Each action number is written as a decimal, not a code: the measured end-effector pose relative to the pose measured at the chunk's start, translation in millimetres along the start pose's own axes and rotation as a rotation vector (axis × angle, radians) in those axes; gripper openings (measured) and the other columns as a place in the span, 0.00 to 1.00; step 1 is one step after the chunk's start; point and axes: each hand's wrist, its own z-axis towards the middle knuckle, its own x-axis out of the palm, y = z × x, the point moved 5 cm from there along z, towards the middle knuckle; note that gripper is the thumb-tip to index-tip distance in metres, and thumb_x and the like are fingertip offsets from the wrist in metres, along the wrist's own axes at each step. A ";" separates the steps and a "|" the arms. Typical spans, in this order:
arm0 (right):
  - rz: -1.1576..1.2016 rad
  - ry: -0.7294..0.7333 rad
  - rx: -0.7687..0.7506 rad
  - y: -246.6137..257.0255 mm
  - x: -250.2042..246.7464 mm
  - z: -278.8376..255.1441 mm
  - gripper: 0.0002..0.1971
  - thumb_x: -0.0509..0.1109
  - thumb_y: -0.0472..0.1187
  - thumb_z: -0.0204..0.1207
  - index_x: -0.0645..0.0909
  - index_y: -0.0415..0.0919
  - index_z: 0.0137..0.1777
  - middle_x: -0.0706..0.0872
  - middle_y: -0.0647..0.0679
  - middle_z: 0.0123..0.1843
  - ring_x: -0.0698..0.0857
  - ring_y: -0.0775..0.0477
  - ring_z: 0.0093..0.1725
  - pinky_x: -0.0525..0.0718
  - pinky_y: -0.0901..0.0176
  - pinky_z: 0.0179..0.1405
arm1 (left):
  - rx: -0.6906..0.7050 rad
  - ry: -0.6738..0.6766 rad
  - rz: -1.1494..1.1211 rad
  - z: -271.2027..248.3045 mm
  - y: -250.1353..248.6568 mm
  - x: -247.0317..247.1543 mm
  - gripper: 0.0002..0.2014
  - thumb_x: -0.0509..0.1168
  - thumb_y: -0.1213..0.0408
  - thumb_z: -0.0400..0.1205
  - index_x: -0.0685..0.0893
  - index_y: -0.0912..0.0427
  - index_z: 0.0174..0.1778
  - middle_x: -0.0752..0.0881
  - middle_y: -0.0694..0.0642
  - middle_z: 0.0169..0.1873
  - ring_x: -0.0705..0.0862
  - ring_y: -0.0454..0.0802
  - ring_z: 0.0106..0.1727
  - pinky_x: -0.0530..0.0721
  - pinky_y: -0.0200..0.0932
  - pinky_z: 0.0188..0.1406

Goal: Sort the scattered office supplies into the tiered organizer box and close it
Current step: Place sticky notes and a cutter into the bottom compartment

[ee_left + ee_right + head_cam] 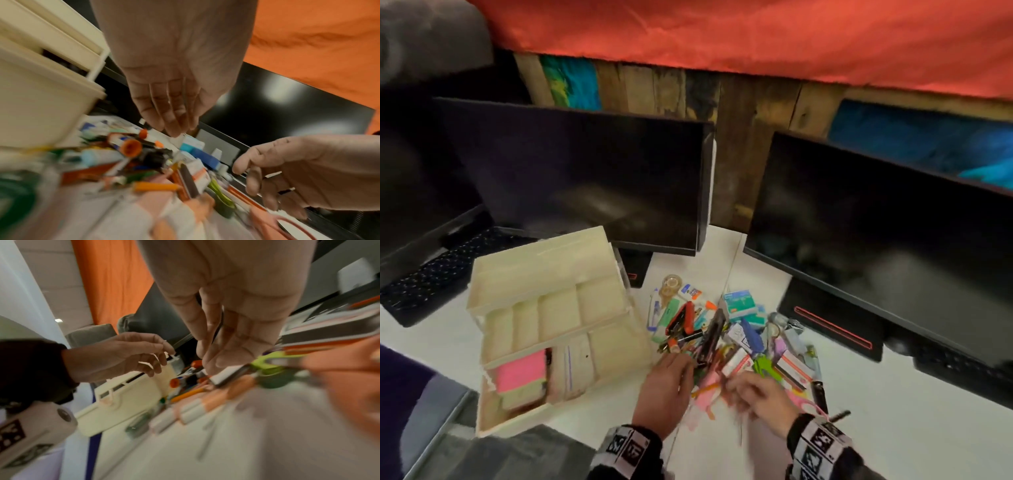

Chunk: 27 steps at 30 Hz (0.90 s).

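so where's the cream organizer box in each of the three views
Head: organizer box sits left of centre, lid up, tiers spread, left of the supply pile.
Left wrist: it fills the upper left, above the pile.
Right wrist: it lies lower left of centre, under the left hand.
Shared landmark: the orange-capped glue stick beside the box.

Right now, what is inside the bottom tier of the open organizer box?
In the organizer box, the bottom tier holds a pink sticky-note pad on a pale green pad, with white packets beside them. Anything underneath these is covered; the upper tier's compartments look empty.
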 end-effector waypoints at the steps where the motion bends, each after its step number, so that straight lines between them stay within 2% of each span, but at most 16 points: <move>1: -0.026 -0.031 0.017 -9.1 -15.0 -8.5 0.17 0.53 0.21 0.80 0.80 0.37 0.43 0.82 0.47 0.33 0.79 0.66 0.22 0.74 0.75 0.22 | 0.019 0.055 0.011 5.1 -10.8 11.1 0.16 0.49 0.50 0.81 0.80 0.50 0.47 0.83 0.49 0.44 0.82 0.51 0.46 0.79 0.46 0.46; 3: -0.058 -0.100 0.045 -26.0 -41.9 -22.4 0.17 0.54 0.22 0.80 0.81 0.39 0.41 0.83 0.45 0.34 0.78 0.65 0.20 0.71 0.76 0.19 | 0.061 0.158 0.053 12.3 -32.5 33.3 0.11 0.53 0.55 0.83 0.80 0.50 0.52 0.82 0.50 0.51 0.81 0.49 0.52 0.76 0.43 0.52; 5: -0.076 -0.215 0.084 -42.9 -68.2 -31.2 0.16 0.58 0.26 0.80 0.82 0.43 0.40 0.84 0.45 0.35 0.79 0.61 0.24 0.74 0.73 0.22 | 0.132 0.247 0.128 19.4 -54.2 56.1 0.12 0.54 0.61 0.83 0.79 0.53 0.59 0.79 0.52 0.58 0.77 0.49 0.60 0.74 0.41 0.59; 6: -0.093 -0.287 0.103 -50.1 -79.9 -33.3 0.15 0.60 0.27 0.79 0.82 0.45 0.40 0.85 0.45 0.37 0.81 0.58 0.28 0.78 0.70 0.27 | 0.179 0.284 0.198 23.4 -64.5 67.8 0.14 0.54 0.63 0.82 0.77 0.54 0.61 0.77 0.53 0.60 0.74 0.51 0.64 0.73 0.44 0.63; 8: -0.196 -0.420 0.100 -57.8 -100.2 -34.1 0.14 0.63 0.28 0.76 0.81 0.50 0.44 0.83 0.44 0.47 0.82 0.50 0.41 0.84 0.57 0.47 | 0.250 0.350 0.353 34.1 -81.4 89.3 0.19 0.55 0.70 0.79 0.73 0.56 0.67 0.74 0.56 0.65 0.70 0.57 0.68 0.71 0.50 0.68; 9: -0.254 -0.461 0.092 -57.5 -107.2 -35.3 0.14 0.65 0.28 0.74 0.79 0.52 0.47 0.79 0.43 0.51 0.80 0.49 0.43 0.82 0.52 0.55 | 0.272 0.373 0.412 39.7 -88.5 98.2 0.23 0.56 0.73 0.77 0.70 0.57 0.70 0.73 0.57 0.67 0.69 0.58 0.69 0.70 0.52 0.68; 10: -0.306 -0.481 0.084 -57.0 -115.5 -35.3 0.14 0.66 0.30 0.74 0.78 0.51 0.51 0.75 0.45 0.52 0.79 0.50 0.42 0.81 0.51 0.57 | 0.291 0.407 0.457 46.4 -96.5 107.4 0.27 0.58 0.76 0.76 0.68 0.58 0.72 0.71 0.58 0.69 0.68 0.59 0.69 0.71 0.53 0.68; 13: -0.414 -0.432 0.082 -53.7 -116.2 -25.2 0.17 0.67 0.37 0.75 0.74 0.48 0.63 0.68 0.50 0.53 0.78 0.50 0.43 0.80 0.56 0.54 | 0.306 0.505 0.540 59.4 -104.4 123.9 0.33 0.62 0.78 0.75 0.62 0.59 0.77 0.71 0.60 0.69 0.72 0.61 0.69 0.77 0.56 0.62; 15: -0.498 -0.364 0.070 -53.1 -111.1 -18.1 0.20 0.67 0.43 0.74 0.71 0.50 0.66 0.67 0.54 0.55 0.79 0.51 0.48 0.80 0.58 0.54 | 0.277 0.528 0.543 65.7 -107.3 129.4 0.33 0.64 0.76 0.75 0.61 0.59 0.77 0.71 0.61 0.69 0.75 0.62 0.67 0.80 0.59 0.58; 17: -0.557 -0.325 0.089 -55.3 -107.4 -13.9 0.22 0.68 0.49 0.73 0.68 0.53 0.67 0.66 0.54 0.56 0.82 0.49 0.51 0.81 0.58 0.54 | 0.227 0.550 0.543 69.6 -108.3 133.4 0.33 0.65 0.75 0.76 0.61 0.58 0.76 0.69 0.61 0.70 0.75 0.63 0.68 0.81 0.60 0.58; 21: -0.536 -0.297 0.118 -64.2 -108.2 -12.8 0.26 0.67 0.45 0.74 0.63 0.53 0.71 0.67 0.51 0.61 0.82 0.49 0.50 0.83 0.59 0.54 | 0.176 0.591 0.612 72.8 -112.0 136.6 0.33 0.64 0.75 0.77 0.60 0.60 0.77 0.65 0.63 0.72 0.75 0.63 0.68 0.80 0.59 0.61; 25: -0.487 -0.300 0.085 -69.8 -109.0 -19.0 0.26 0.67 0.47 0.74 0.65 0.55 0.71 0.68 0.54 0.57 0.82 0.55 0.46 0.81 0.66 0.50 | 0.160 0.630 0.645 75.8 -113.7 136.9 0.32 0.65 0.75 0.77 0.62 0.59 0.77 0.63 0.62 0.73 0.78 0.64 0.65 0.81 0.58 0.62; 27: -0.476 -0.308 0.061 -72.7 -109.8 -22.4 0.25 0.67 0.48 0.75 0.65 0.56 0.71 0.68 0.55 0.55 0.80 0.57 0.44 0.81 0.66 0.51 | 0.164 0.653 0.649 76.7 -113.4 134.4 0.32 0.66 0.75 0.77 0.62 0.59 0.76 0.63 0.62 0.73 0.80 0.64 0.64 0.81 0.58 0.61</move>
